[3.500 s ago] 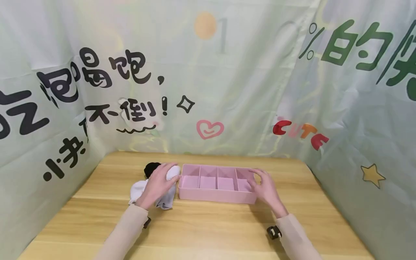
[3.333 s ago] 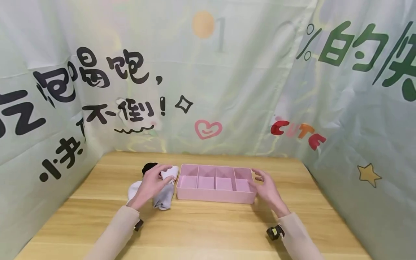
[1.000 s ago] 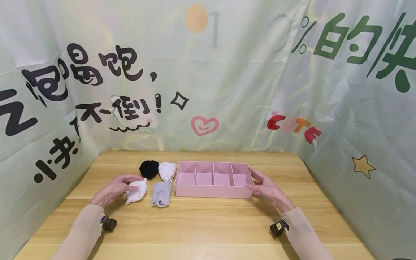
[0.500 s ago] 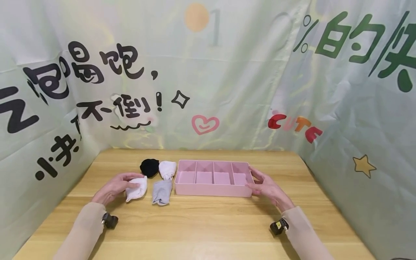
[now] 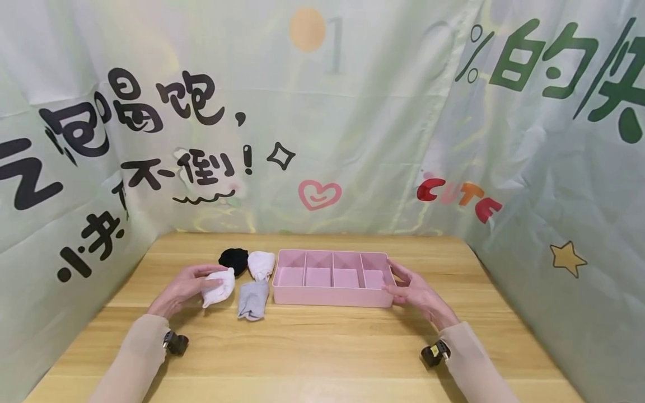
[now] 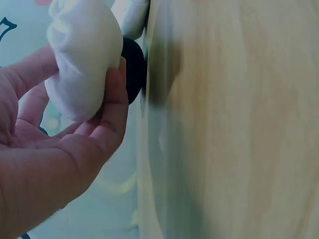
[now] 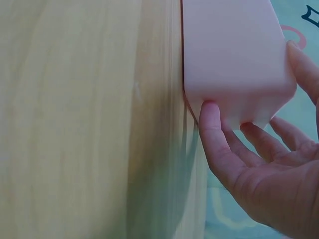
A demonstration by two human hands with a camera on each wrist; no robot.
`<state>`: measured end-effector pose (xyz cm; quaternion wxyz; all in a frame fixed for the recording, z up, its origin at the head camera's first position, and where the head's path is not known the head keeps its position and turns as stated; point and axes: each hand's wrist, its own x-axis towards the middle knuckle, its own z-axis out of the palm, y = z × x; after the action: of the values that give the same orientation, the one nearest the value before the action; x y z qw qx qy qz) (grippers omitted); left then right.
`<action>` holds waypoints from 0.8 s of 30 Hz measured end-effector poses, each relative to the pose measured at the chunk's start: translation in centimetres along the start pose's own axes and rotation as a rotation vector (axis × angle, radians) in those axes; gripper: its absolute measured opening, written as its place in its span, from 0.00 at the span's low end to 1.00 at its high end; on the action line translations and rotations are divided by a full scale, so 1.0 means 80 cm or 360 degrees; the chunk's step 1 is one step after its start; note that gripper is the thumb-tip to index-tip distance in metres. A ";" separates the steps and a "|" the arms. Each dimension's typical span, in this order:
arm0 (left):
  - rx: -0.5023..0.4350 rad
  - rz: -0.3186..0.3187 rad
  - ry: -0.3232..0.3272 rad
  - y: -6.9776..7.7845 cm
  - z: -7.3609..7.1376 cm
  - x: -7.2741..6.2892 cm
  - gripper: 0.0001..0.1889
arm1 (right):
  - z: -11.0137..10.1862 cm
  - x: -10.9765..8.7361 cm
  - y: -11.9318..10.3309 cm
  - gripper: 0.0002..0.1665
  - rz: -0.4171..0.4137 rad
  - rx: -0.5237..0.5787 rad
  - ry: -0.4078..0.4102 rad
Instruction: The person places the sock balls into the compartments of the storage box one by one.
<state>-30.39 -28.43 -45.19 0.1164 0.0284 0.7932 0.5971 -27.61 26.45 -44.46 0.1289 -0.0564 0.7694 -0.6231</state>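
My left hand (image 5: 182,287) pinches a rolled white sock (image 5: 219,287) between thumb and fingers. In the left wrist view this white sock (image 6: 87,55) hangs clear of the table. Beyond it lie a rolled black sock (image 5: 234,261), a second white one (image 5: 261,265) and a grey sock (image 5: 253,300), grouped on the table. Just right of them stands a pink divided box (image 5: 332,297) with several bare compartments in a row. My right hand (image 5: 418,291) grips the box's right end; in the right wrist view its fingertips (image 7: 211,107) press on the pink end wall.
The wooden table (image 5: 312,358) carries everything. Printed fabric curtains (image 5: 373,140) rise along its back and both sides. A small black camera sits at each wrist, one by the left sleeve (image 5: 131,352).
The left hand has moved off the sock pile to the white sock at the left, taken hold of it, and now lifts it slightly rightward. The right hand stays at the box's end.
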 end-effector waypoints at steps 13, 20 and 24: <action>-0.0096 0.0058 -0.0007 0.008 0.004 0.010 0.30 | 0.001 0.007 -0.004 0.52 0.0000 -0.0025 -0.0015; 0.0004 0.0064 0.0046 0.019 0.011 0.013 0.31 | 0.001 0.009 -0.003 0.53 0.0022 -0.0030 -0.0015; 0.0088 0.0099 0.0114 0.025 0.022 0.018 0.29 | 0.000 0.006 0.001 0.53 0.0028 -0.0019 0.0001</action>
<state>-31.56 -25.93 -43.94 0.0684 0.0349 0.8117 0.5789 -28.06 26.31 -44.59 0.1339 -0.0501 0.7736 -0.6173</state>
